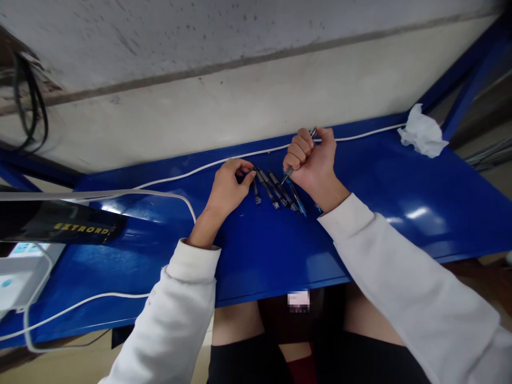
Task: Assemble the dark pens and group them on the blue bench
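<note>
My right hand (pixel 314 160) is closed in a fist around a pen (pixel 287 175). Its tip points down and left, and my thumb rests by the upper end. Several dark pens (pixel 273 188) lie side by side on the blue tabletop (pixel 256 250) between my hands, some with clear ends. A blue-tinted pen (pixel 298 197) lies at the right of this row, below my right fist. My left hand (pixel 231 184) has thumb and fingers pinched at the upper end of the leftmost dark pen (pixel 256 192). The fingertips partly cover that end.
A white cable (pixel 192 172) runs along the tabletop's back edge by the wall. Crumpled white tissue (pixel 424 132) lies at the back right. To the left are a black object with yellow lettering (pixel 80 229) and a white power strip (pixel 24 277). Blue frame bars stand at both ends.
</note>
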Available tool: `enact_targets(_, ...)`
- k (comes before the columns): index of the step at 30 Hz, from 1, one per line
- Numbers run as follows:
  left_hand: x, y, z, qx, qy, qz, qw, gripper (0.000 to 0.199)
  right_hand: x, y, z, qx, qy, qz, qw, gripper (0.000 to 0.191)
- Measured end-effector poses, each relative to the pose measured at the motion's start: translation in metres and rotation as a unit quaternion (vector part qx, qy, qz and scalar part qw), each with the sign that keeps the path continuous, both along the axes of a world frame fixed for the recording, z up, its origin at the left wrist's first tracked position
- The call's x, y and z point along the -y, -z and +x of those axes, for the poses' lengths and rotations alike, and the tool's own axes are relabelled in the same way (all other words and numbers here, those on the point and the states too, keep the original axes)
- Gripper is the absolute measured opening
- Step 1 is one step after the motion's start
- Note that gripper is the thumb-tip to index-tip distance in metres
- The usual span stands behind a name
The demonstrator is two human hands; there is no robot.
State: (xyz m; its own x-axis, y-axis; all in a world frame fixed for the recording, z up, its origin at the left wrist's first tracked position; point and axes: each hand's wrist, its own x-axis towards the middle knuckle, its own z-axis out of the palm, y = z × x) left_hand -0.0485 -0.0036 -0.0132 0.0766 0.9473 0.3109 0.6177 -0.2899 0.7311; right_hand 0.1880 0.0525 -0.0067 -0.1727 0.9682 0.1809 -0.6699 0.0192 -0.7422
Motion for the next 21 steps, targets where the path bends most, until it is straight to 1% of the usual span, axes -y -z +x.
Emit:
enact_targets(4,0.001,0.000,0.002,-0.023,-0.015,0.002,1.000,0.022,-0.001,-0.002,0.002,0.017,-0.002,0.006,1.000,0.065)
enact_targets(6,0.002,0.000,0.004,-0.030,-0.023,-0.002,0.999,0.028,-0.002,-0.002,0.004,0.027,-0.016,0.013,0.999,0.067)
enact_targets(9,0.004,-0.001,0.005,-0.056,-0.037,-0.007,0.998,0.031,-0.004,-0.002,0.004,0.019,-0.040,0.033,0.998,0.070)
enact_targets(11,0.005,-0.003,0.006,-0.076,-0.047,-0.009,0.996,0.032,-0.003,-0.004,0.001,0.016,-0.041,0.034,0.998,0.073)
enact_targets(14,0.007,-0.004,0.006,-0.082,-0.055,-0.001,0.995,0.030,0.000,-0.012,-0.006,0.026,-0.016,0.016,0.999,0.075)
enact_targets(17,0.008,-0.006,0.003,-0.072,-0.066,-0.001,0.995,0.029,0.005,-0.022,-0.007,0.044,0.024,0.007,0.999,0.071)
enact_targets(19,0.008,-0.007,0.002,-0.070,-0.076,-0.008,0.995,0.027,0.009,-0.028,0.000,0.072,0.046,0.007,0.996,0.067)
enact_targets(21,0.008,-0.008,0.001,-0.069,-0.081,-0.012,0.994,0.025,0.016,-0.033,0.015,0.119,0.079,0.010,0.990,0.064)
